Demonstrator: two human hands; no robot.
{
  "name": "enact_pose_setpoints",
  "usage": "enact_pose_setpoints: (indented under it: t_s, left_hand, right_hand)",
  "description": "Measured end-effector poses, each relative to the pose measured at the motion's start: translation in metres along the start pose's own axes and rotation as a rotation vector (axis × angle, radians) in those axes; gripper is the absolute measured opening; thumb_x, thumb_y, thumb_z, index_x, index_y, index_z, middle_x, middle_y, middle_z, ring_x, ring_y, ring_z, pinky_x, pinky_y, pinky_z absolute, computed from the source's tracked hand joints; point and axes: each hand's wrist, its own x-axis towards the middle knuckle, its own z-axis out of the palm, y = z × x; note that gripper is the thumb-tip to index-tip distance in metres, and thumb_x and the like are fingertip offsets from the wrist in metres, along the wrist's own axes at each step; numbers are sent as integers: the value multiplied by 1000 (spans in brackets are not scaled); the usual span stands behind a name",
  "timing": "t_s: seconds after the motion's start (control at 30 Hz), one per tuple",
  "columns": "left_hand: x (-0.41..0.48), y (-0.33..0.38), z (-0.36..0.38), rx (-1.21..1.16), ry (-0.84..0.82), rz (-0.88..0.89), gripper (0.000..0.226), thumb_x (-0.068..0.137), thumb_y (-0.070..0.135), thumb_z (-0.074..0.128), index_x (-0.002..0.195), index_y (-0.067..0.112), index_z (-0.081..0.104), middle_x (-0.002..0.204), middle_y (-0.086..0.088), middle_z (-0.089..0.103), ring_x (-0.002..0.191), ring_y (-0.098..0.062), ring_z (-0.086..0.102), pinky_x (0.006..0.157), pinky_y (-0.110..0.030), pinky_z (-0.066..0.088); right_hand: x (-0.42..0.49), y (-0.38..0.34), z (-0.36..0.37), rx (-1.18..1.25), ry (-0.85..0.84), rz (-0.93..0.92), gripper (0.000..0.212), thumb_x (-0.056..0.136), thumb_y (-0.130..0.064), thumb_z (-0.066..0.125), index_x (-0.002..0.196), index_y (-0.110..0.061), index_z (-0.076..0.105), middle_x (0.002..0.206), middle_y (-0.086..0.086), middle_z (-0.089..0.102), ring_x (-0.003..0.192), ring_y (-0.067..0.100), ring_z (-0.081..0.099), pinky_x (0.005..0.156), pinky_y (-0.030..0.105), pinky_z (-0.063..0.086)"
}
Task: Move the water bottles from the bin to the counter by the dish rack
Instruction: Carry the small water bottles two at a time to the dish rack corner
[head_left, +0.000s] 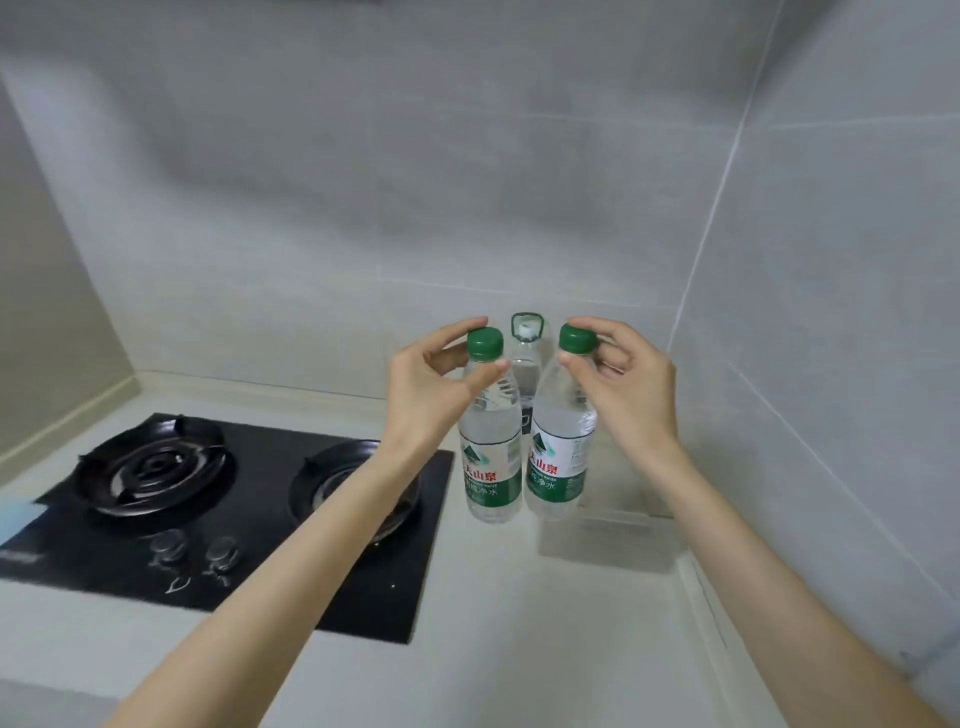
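Two water bottles with green caps are held just to the right of the black stove (218, 514). The left bottle (491, 467) is pinched at its neck by the left hand (436, 384), with thumb and fingers curled round it. The right bottle (558, 462) is pinched the same way by the right hand (628, 384) and is tipped a little. It cannot be told if they rest on the white counter (493, 623). A see-through bin (608, 545) is seen further right of the stove. A third bottle (525, 364) with a white cap is stood behind the two.
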Motion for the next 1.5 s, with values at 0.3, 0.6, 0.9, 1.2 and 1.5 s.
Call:
enact_pose_setpoints:
  t_s: [0.3,0.6,0.9,1.2,1.5]
  left_hand:
    - [-103,50,-123,117,206,-74,46,70,13,83,109,33,69,92,6,75,93,-2,70,90,-27,54]
    - [-190,87,-272,271,415,-62,47,68,16,85,110,31,70,96,3,76,92,-7,71,88,-37,57]
    - [-269,131,-431,381,590,-36,47,66,9,85,108,27,71,94,3,75,92,-3,70,66,-14,54]
    - [-357,167,-574,519,781,-34,50,66,9,85,110,25,68,97,3,74,91,-2,70,85,-22,55]
    - [-446,197,-701,660,1083,-50,49,66,11,86,111,22,70,99,4,74,91,-2,70,80,-17,55]
  right_hand:
    - [-72,-67,82,92,-271,-36,35,80,1,73,106,-22,66,92,-11,72,83,-1,68,81,17,54]
    - [-152,-136,200,205,-487,-76,35,79,-5,76,106,-25,68,102,-8,72,92,3,70,88,24,56]
    - [-236,-210,334,341,-661,-81,35,81,-3,72,113,-17,68,106,-7,72,96,4,69,93,26,54]
    - [-321,-286,474,511,-873,-75,34,81,-2,72,108,-21,68,103,-1,73,95,9,69,89,20,52]
    - [-405,-361,620,645,-1145,-164,32,83,-4,72,111,-19,68,103,-4,72,94,6,68,84,16,52]
